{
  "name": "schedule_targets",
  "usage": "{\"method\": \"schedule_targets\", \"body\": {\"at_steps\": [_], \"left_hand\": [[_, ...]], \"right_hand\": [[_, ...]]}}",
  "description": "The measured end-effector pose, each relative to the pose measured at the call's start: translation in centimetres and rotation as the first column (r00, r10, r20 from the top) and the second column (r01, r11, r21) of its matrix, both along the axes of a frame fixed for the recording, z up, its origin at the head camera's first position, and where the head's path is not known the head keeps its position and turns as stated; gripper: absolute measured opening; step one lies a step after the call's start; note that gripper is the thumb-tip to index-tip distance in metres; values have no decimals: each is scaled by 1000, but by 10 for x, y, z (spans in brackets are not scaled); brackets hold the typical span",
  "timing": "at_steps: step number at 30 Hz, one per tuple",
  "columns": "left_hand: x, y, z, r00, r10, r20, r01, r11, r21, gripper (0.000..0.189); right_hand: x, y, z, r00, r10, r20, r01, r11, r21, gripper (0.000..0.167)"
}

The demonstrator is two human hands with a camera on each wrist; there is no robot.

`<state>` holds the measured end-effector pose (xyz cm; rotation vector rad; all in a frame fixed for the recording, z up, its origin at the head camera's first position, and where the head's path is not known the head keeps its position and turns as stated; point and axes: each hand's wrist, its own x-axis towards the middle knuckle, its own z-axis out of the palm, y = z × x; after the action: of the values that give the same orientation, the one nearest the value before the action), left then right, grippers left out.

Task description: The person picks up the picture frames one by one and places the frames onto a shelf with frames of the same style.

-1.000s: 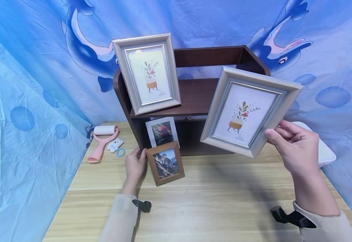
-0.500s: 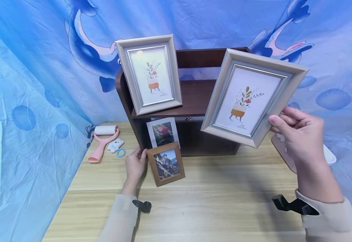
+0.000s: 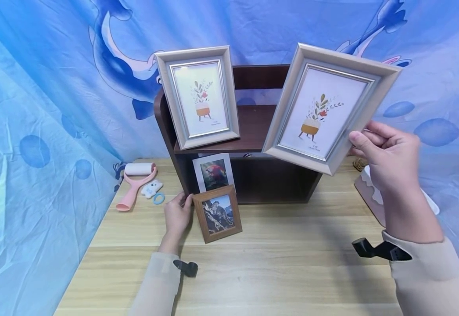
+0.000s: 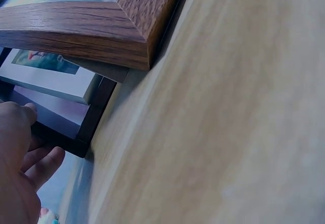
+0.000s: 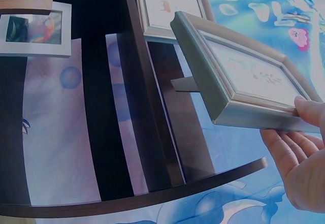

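Note:
My right hand (image 3: 395, 153) pinches a beige picture frame (image 3: 375, 94) by its right edge, thumb on the front and fingers behind. The frame is raised and tilted before the right half of the dark brown shelf (image 3: 261, 125). Its back stand (image 5: 185, 85) sticks out in the right wrist view. A matching beige frame (image 3: 195, 142) stands on the upper board at left. My left hand (image 3: 177, 215) grips the shelf's left side panel (image 4: 76, 146) low down, thumb and fingers on either side. Right beside it stands a brown wooden frame (image 3: 235, 217) with a leopard picture.
Behind the wooden frame, a white frame (image 3: 198, 173) with a parrot picture stands in the lower compartment. A pink lint roller (image 3: 128, 197), a bear figure (image 3: 150, 188) and a blue ring (image 3: 159, 198) lie at left. White and pinkish items (image 3: 367, 193) sit behind my right arm.
My right hand has lifted the beige picture frame higher and farther back toward the upper shelf. My left hand stays on the side panel.

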<state>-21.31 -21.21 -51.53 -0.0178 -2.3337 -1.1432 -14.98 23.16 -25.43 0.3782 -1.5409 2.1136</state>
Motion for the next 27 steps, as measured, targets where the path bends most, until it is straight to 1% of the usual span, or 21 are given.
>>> {"method": "schedule_targets", "body": {"at_steps": [6,9,14,19,21,25,27], "left_hand": [[0,0,0,1000,-4,-16,4,1000,2,20],[0,0,0,1000,-4,-7,4,1000,-2,21],[1,0,1,1000,-2,23,2,1000,-1,22],[2,0,0,1000,0,30,1,1000,-5,22],[2,0,0,1000,-2,28,2,1000,-8,22],[1,0,1,1000,-2,22,2,1000,-10,21],[1,1,1,1000,-1,18,1,1000,-7,20]], "right_hand": [[-14,0,5,999,-37,22,37,999,19,35],[-22,-1,9,997,-58,49,56,998,35,39],[-35,0,12,991,-97,89,87,991,106,48],[-46,-3,16,980,-149,135,124,976,180,49],[-49,-6,18,978,-151,147,123,976,182,51],[-55,-12,20,980,-135,147,112,982,155,52],[-57,-15,20,979,-148,140,124,978,165,51]]}}
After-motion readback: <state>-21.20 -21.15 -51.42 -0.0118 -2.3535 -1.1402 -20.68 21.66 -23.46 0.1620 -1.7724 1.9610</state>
